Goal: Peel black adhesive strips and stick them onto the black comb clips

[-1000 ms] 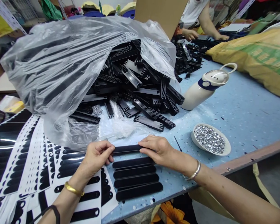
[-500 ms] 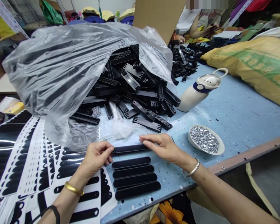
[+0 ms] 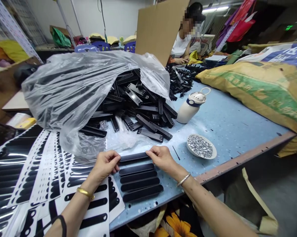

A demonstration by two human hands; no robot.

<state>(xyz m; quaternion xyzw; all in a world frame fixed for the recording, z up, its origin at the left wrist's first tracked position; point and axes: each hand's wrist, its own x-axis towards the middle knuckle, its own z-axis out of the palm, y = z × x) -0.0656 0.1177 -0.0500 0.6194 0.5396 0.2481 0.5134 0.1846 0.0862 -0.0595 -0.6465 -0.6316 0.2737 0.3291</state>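
Angled inward, the left hand [image 3: 107, 163] pinches one end of a black strip [image 3: 134, 158]; the right hand [image 3: 162, 160] pinches the other. Slim, straight and smooth, it sits just beyond four similar strips [image 3: 140, 185] on the blue tabletop [image 3: 233, 120].

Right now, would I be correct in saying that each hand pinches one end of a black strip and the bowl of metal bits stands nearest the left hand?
Not quite: the head view shows the bowl of metal bits standing nearest the right hand, not the left hand; each does pinch one end of a black strip.
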